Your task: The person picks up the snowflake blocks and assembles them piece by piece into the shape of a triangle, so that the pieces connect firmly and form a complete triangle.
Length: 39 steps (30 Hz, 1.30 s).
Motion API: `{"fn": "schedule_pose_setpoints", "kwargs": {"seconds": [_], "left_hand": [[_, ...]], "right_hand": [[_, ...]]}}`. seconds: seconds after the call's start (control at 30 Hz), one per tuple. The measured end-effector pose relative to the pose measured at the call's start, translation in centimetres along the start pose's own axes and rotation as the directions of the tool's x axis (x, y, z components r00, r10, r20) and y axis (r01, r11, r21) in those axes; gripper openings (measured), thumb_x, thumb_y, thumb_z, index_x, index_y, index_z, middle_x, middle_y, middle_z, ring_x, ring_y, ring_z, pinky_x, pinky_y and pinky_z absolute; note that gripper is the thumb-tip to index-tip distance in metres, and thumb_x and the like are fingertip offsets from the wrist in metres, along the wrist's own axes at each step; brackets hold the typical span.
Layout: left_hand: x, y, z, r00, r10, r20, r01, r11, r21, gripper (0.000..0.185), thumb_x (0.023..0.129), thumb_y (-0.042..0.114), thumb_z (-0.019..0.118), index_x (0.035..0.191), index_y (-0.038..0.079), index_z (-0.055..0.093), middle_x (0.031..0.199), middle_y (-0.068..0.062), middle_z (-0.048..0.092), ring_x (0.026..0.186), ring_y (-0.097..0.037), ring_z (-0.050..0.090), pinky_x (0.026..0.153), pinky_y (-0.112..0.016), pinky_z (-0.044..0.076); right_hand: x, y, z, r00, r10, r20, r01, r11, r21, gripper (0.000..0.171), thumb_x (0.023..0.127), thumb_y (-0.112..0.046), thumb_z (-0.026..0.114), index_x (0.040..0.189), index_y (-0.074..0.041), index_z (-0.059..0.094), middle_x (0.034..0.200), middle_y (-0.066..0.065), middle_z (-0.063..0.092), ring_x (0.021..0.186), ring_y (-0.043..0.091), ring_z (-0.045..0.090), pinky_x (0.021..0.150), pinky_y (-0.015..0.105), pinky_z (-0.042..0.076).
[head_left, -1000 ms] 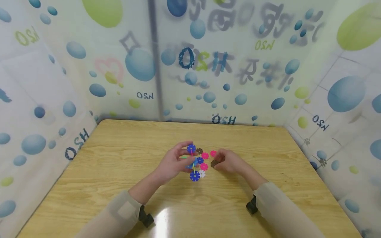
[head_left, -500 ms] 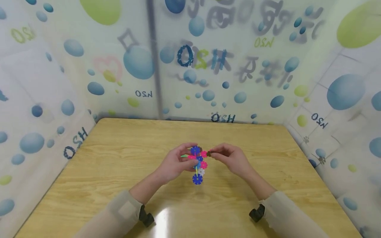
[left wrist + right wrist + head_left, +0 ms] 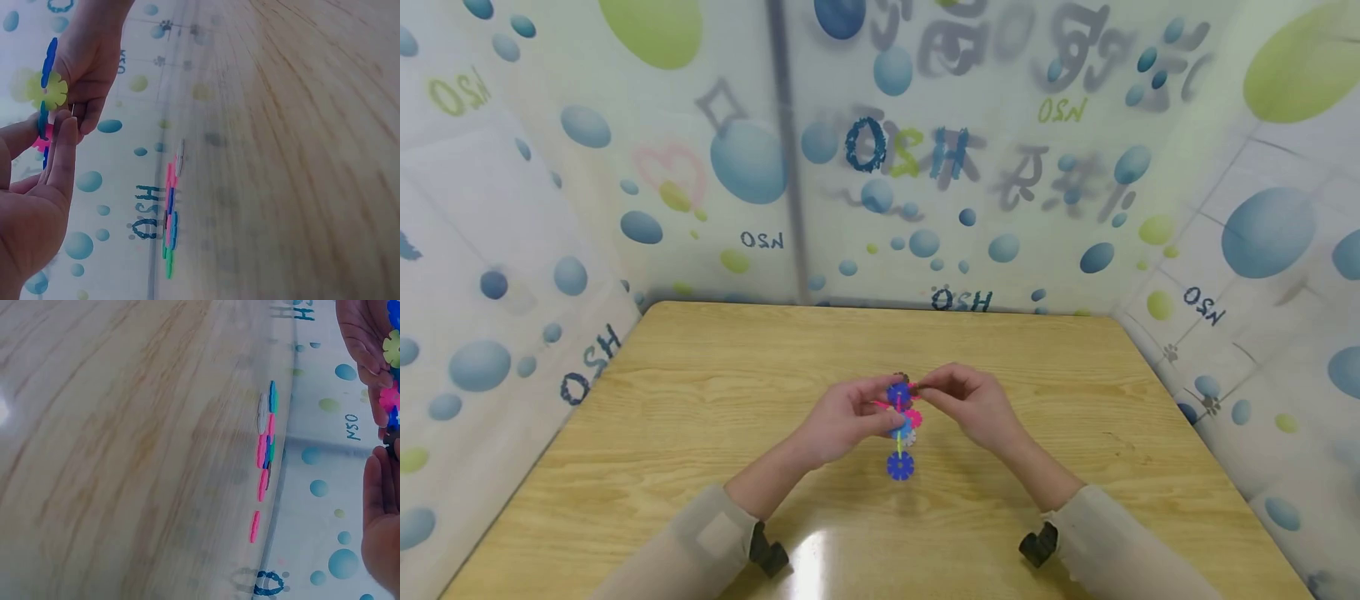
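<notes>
My left hand (image 3: 842,423) pinches a chain of interlocking plastic snowflake discs (image 3: 900,466) between thumb and fingers, raised above the table. In the right wrist view the chain shows a blue disc, a yellow disc (image 3: 392,350), a light blue one, a pink disc (image 3: 390,398) and another blue one. With thumb and fingertips, my right hand (image 3: 981,410) holds a dark brown snowflake disc (image 3: 390,437) against the chain's far blue disc (image 3: 898,394). Whether their slots are joined cannot be told. Fingers partly cover the chain's middle.
Loose snowflake discs (image 3: 267,450) in pink, blue, green, white and brown lie flat on the wooden table (image 3: 715,367) beneath the hands. One pink disc (image 3: 254,526) lies apart from them. Patterned curtains (image 3: 715,250) stand around the table's back and sides.
My right hand has lifted the brown disc off the table and moved left to the chain. The left hand has tilted the chain and shifted it slightly right.
</notes>
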<state>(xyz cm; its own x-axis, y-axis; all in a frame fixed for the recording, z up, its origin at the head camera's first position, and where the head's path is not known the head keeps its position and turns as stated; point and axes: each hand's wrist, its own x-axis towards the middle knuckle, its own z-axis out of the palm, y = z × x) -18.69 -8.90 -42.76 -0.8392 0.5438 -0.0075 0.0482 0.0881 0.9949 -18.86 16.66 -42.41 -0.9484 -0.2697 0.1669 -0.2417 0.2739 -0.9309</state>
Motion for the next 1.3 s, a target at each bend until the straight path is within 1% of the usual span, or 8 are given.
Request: {"fn": "schedule_pose_setpoints", "kwargs": {"seconds": [0.1, 0.33, 0.5, 0.6, 0.67, 0.8, 1.03, 1.3], "left_hand": [[0.1, -0.1, 0.0, 1.0, 0.014, 0.008, -0.014, 0.999, 0.037, 0.066, 0.106, 0.02, 0.076, 0.163, 0.001, 0.049, 0.134, -0.026, 0.074, 0.109, -0.022, 0.08, 0.095, -0.035, 0.068], [0.0, 0.2, 0.0, 1.0, 0.019, 0.01, -0.02, 0.997, 0.069, 0.064, 0.108, 0.018, 0.073, 0.164, -0.001, 0.047, 0.127, -0.02, 0.079, 0.106, -0.018, 0.079, 0.102, -0.054, 0.065], [-0.1, 0.2, -0.1, 1.0, 0.006, 0.0, -0.006, 0.995, 0.102, 0.061, 0.109, 0.018, 0.071, 0.163, 0.003, 0.049, 0.12, -0.012, 0.081, 0.103, -0.016, 0.079, 0.1, -0.053, 0.066], [-0.2, 0.2, -0.1, 1.0, -0.003, -0.008, 0.004, 0.993, 0.119, 0.06, 0.109, 0.018, 0.071, 0.163, 0.004, 0.05, 0.116, -0.01, 0.082, 0.101, -0.015, 0.078, 0.095, -0.045, 0.068], [-0.3, 0.2, -0.1, 1.0, -0.013, -0.009, 0.014, 0.991, 0.135, 0.06, 0.108, 0.019, 0.072, 0.163, 0.007, 0.051, 0.11, -0.007, 0.082, 0.094, -0.018, 0.075, 0.08, -0.031, 0.066], [-0.4, 0.5, 0.0, 1.0, -0.021, 0.003, 0.021, 0.987, 0.157, 0.063, 0.107, 0.022, 0.074, 0.164, 0.009, 0.05, 0.104, -0.006, 0.08, 0.09, -0.025, 0.071, 0.06, -0.019, 0.047], [-0.3, 0.7, 0.0, 1.0, 0.019, -0.021, -0.018, 0.999, 0.036, 0.051, 0.113, 0.022, 0.062, 0.161, 0.005, 0.053, 0.132, -0.026, 0.068, 0.101, -0.019, 0.076, 0.092, -0.043, 0.069], [-0.1, 0.5, 0.0, 0.994, -0.003, -0.113, -0.005, 0.998, -0.065, 0.03, 0.114, 0.02, 0.062, 0.141, 0.008, 0.064, 0.118, -0.021, 0.068, 0.092, -0.023, 0.077, 0.081, -0.043, 0.071]], "right_hand": [[-0.1, -0.1, 0.2, 1.0, 0.002, -0.016, -0.002, 1.0, 0.001, 0.01, 0.103, -0.014, 0.079, 0.112, -0.01, 0.081, 0.113, 0.009, 0.082, 0.097, 0.014, 0.077, 0.088, 0.034, 0.068], [-0.3, 0.3, 0.8, 0.997, 0.038, -0.072, -0.035, 0.999, 0.037, 0.009, 0.101, -0.017, 0.082, 0.107, -0.01, 0.082, 0.111, 0.008, 0.083, 0.096, 0.015, 0.078, 0.091, 0.043, 0.069], [-0.5, 0.5, 1.1, 0.996, 0.043, -0.083, -0.037, 0.996, 0.076, 0.009, 0.1, -0.014, 0.082, 0.105, -0.006, 0.082, 0.109, 0.009, 0.082, 0.093, 0.012, 0.077, 0.089, 0.04, 0.069], [-0.6, 0.5, 1.2, 0.995, 0.047, -0.086, -0.04, 0.996, 0.084, 0.009, 0.1, -0.014, 0.083, 0.104, -0.005, 0.082, 0.108, 0.008, 0.081, 0.091, 0.012, 0.076, 0.087, 0.038, 0.069], [-0.6, 0.4, 1.3, 0.996, 0.044, -0.082, -0.037, 0.996, 0.083, 0.009, 0.099, -0.013, 0.083, 0.104, -0.005, 0.082, 0.108, 0.007, 0.08, 0.091, 0.012, 0.076, 0.087, 0.038, 0.069], [-0.7, 0.5, 1.3, 0.997, 0.023, -0.07, -0.017, 0.997, 0.077, 0.008, 0.099, -0.012, 0.083, 0.104, -0.005, 0.081, 0.108, 0.007, 0.08, 0.091, 0.012, 0.076, 0.087, 0.037, 0.069], [-0.6, 0.3, 1.1, 0.995, -0.048, -0.082, 0.054, 0.996, 0.071, 0.01, 0.101, -0.013, 0.081, 0.109, -0.007, 0.082, 0.11, 0.01, 0.083, 0.095, 0.012, 0.078, 0.085, 0.027, 0.066], [-0.7, 0.3, 1.0, 0.993, -0.096, -0.071, 0.101, 0.993, 0.062, 0.011, 0.101, -0.009, 0.079, 0.112, -0.007, 0.082, 0.111, 0.011, 0.082, 0.094, 0.02, 0.079, 0.08, 0.028, 0.067]]}}
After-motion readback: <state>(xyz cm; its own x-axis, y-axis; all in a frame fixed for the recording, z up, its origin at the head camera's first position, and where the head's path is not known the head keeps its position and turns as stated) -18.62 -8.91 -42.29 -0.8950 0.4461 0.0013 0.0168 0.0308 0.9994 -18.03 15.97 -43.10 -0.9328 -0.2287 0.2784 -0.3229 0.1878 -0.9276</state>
